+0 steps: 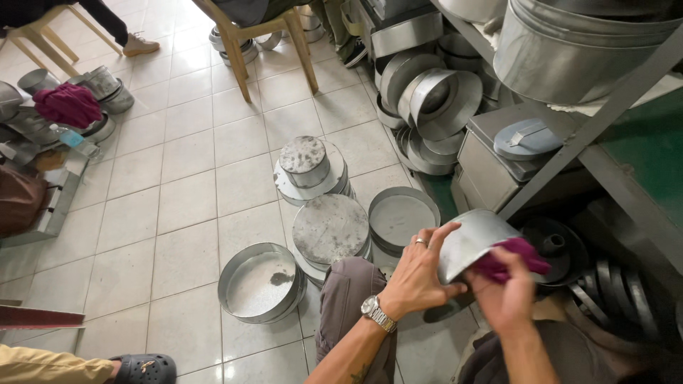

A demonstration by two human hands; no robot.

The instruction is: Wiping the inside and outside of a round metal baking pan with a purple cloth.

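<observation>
My left hand (420, 274), with a wristwatch and a ring, grips the rim of a round metal pan (473, 238) held tilted above my knees. My right hand (506, 295) presses a magenta cloth (511, 257) against the pan's side. Both hands are at the lower right of the head view. Just beyond my left knee, on the tiled floor, stand an open round pan (262, 282), an upturned pan (331, 229) and another open pan (403, 217).
A stack of upturned pans (307, 167) sits farther out. Metal shelving (605, 117) with tins, rings and a box fills the right. Wooden chair legs (238, 60) stand at the back. Another person's sandalled foot (142, 368) is at lower left; clutter with a magenta cloth (67, 104) lies left.
</observation>
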